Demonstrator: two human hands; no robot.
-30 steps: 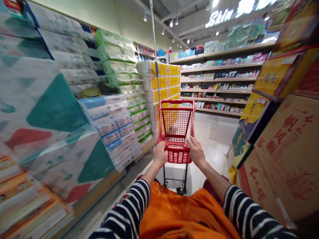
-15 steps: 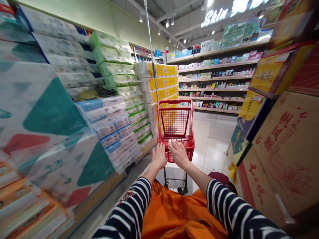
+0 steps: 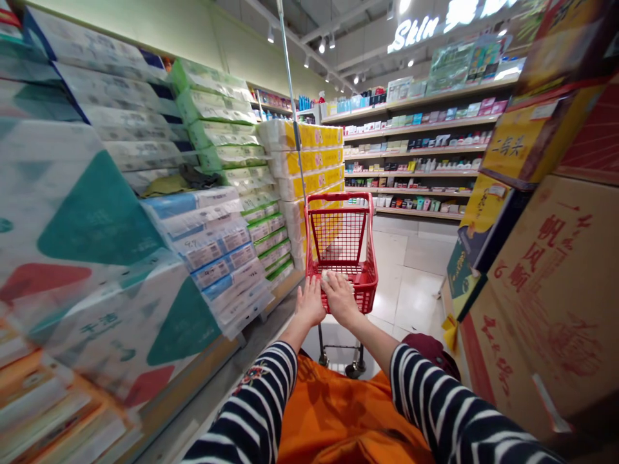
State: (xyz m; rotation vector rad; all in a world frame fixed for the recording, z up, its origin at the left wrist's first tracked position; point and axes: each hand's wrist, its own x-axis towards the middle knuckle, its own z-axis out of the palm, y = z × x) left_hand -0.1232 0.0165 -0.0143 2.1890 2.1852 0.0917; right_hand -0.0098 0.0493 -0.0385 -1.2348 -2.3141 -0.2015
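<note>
A red shopping cart [image 3: 340,235] stands straight ahead of me, its basket on dark legs with wheels. My left hand [image 3: 310,303] rests on the near rim of the basket, fingers spread and holding nothing. Beside it, almost touching, my right hand [image 3: 341,299] lies over a small white cloth or tissue [image 3: 334,277] on the rim, its fingers bent over it. The right palm is turned down, so part of the white thing is hidden.
Stacked tissue packs [image 3: 220,251] line the left side, with yellow packs [image 3: 316,158] further on. Cardboard boxes [image 3: 556,270] rise close on the right. Shelves of small goods [image 3: 420,154] cross the far end of the tiled floor [image 3: 411,290].
My right hand has slid left along the rim, closer to my left hand, and more of the white thing shows. The view has shifted slightly.
</note>
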